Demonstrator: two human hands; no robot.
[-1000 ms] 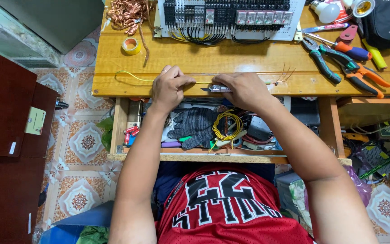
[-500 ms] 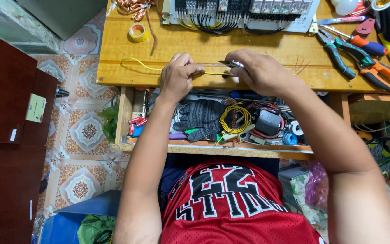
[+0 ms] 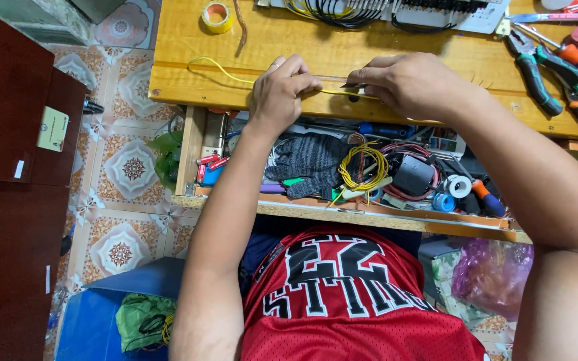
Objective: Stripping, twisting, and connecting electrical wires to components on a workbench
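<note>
A thin yellow wire point(image 3: 219, 67) lies along the near edge of the wooden workbench point(image 3: 342, 50). My left hand point(image 3: 281, 90) pinches the wire near its middle. Just to the right, my right hand point(image 3: 409, 83) grips a small dark tool whose tip touches the same wire between the two hands. The rest of that tool is hidden inside my fist, so its kind is unclear.
A roll of yellow tape point(image 3: 217, 15) sits far left on the bench; a terminal board with black wires point(image 3: 396, 7) at the back; pliers and cutters point(image 3: 550, 63) at right. An open shelf below holds a dark glove point(image 3: 309, 160), coiled yellow wire point(image 3: 362, 167), tape rolls. Dark red cabinet point(image 3: 8, 167) at left.
The view has moved closer to the bench. Both hands stay on the yellow wire, with the right hand's tool now set against it a short way from the left fingers.
</note>
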